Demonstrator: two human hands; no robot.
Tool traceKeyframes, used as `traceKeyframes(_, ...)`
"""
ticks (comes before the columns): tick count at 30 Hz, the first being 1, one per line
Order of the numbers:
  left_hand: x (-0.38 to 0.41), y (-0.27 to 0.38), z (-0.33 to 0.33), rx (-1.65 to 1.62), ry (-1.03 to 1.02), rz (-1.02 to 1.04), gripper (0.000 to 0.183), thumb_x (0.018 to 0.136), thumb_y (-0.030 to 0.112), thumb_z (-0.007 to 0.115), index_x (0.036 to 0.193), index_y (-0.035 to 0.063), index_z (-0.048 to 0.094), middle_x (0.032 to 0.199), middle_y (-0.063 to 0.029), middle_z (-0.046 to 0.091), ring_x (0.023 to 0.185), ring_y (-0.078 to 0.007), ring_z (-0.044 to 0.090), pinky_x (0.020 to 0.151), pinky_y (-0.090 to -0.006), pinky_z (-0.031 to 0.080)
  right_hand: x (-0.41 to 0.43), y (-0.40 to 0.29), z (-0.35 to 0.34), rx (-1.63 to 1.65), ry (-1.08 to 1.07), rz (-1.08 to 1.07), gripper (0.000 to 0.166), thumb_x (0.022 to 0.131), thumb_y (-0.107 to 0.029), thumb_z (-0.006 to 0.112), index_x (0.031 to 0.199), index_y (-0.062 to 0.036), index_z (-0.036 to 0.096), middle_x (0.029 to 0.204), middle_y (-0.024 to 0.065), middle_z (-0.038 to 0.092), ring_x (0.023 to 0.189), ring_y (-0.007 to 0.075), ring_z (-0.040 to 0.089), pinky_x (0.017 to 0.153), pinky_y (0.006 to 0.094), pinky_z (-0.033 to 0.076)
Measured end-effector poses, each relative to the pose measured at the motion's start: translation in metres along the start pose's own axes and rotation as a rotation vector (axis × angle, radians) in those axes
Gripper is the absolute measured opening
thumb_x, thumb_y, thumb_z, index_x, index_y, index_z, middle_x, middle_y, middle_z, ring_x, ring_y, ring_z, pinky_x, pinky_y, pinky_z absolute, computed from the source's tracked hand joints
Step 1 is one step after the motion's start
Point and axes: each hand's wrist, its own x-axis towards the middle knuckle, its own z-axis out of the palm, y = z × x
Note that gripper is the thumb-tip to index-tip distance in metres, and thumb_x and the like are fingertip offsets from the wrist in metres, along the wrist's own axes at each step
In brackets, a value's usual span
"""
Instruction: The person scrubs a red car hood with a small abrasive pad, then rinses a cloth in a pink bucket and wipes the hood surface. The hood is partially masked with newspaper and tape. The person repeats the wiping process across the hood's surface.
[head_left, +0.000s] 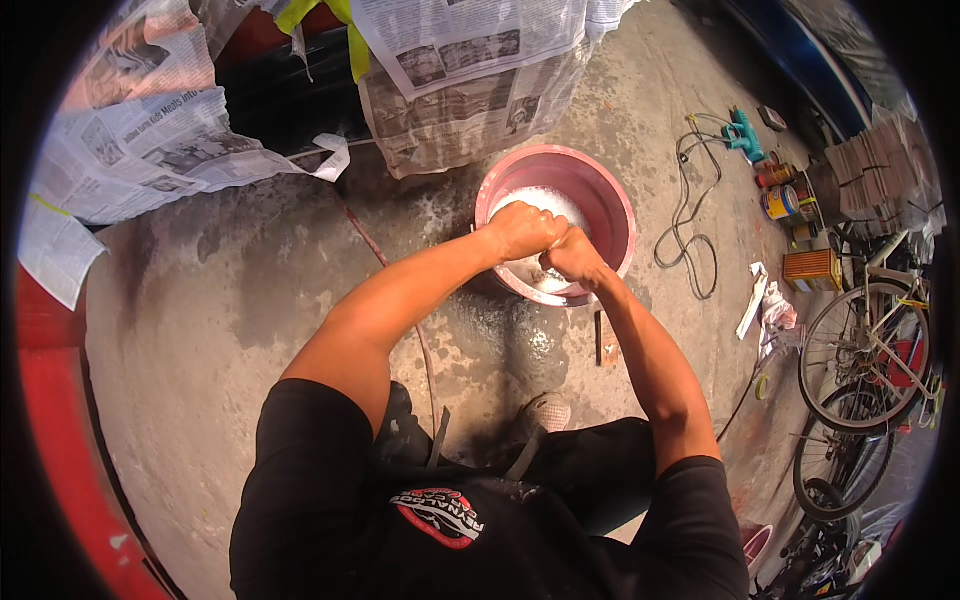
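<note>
A pink plastic tub stands on the wet concrete floor, with foamy water in it. Over the tub, my left hand and my right hand meet, both with fingers curled into fists. Whether anything is squeezed between them cannot be made out. The skin of both hands looks wet. A small wooden block lies on the floor just below the tub, beside my right forearm.
Newspaper sheets cover a vehicle in front. A thin hose crosses the floor. Rightward are a black cord, a teal power tool, cans, rags and a bicycle.
</note>
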Motion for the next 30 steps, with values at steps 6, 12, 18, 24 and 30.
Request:
traceKeyframes(6,-0.004,0.007,-0.004,-0.045,0.128,0.181,0.020,0.088,0.020,0.058,0.105,0.0105,0.062,0.070,-0.0095,0.062,0.067,-0.0280,0.070,0.051,-0.0400,0.055,-0.031,-0.013,-0.026,0.394,-0.347,0.223,0.036,0.072,0.004,0.063,0.108,-0.0019,0.061,0.070,0.0026,0.059,0.051,0.0095,0.048,0.043,0.0276,0.034)
traceKeyframes(12,0.010,-0.026,-0.004,-0.671,-0.203,-0.441,0.033,0.080,0.030,0.072,0.097,0.0013,0.068,0.100,-0.0198,0.072,0.088,-0.0376,0.070,0.078,-0.0441,0.055,-0.055,-0.040,-0.057,-0.195,0.267,-0.379,0.082,0.067,0.000,0.072,0.144,-0.0082,0.043,0.123,0.0157,0.060,0.107,0.0308,0.062,0.089,0.0377,0.052)
traceKeyframes(18,0.021,-0.016,-0.082,-1.731,-0.739,-0.674,0.006,0.091,0.008,0.063,0.095,0.0105,0.060,0.060,0.0083,0.038,0.045,0.0005,0.030,0.036,-0.0191,0.020,-0.073,-0.055,-0.052,-0.830,0.568,-0.850,0.072,0.072,-0.006,0.067,0.141,-0.0220,0.054,0.146,0.0124,0.050,0.131,0.0372,0.049,0.106,0.0481,0.042)
traceKeyframes(24,-0.004,0.032,-0.083,-2.101,-1.361,-0.303,0.021,0.088,0.008,0.072,0.082,0.0112,0.052,0.060,0.0072,0.041,0.039,-0.0015,0.032,0.035,-0.0194,0.023,-0.086,-0.064,-0.039,-0.772,0.753,-1.337,0.033,0.076,-0.013,0.074,0.104,-0.0103,0.057,0.088,0.0076,0.061,0.071,0.0220,0.060,0.067,0.0356,0.052)
traceKeyframes(30,0.002,0.053,-0.089,-1.715,-0.882,-0.705,0.019,0.088,0.020,0.076,0.082,0.0094,0.061,0.059,0.0064,0.045,0.042,-0.0036,0.036,0.038,-0.0223,0.026,-0.070,-0.033,-0.043,-0.913,0.718,-1.017,0.016,0.081,-0.028,0.071,0.080,-0.0162,0.060,0.061,-0.0007,0.053,0.053,0.0168,0.059,0.051,0.0316,0.042)
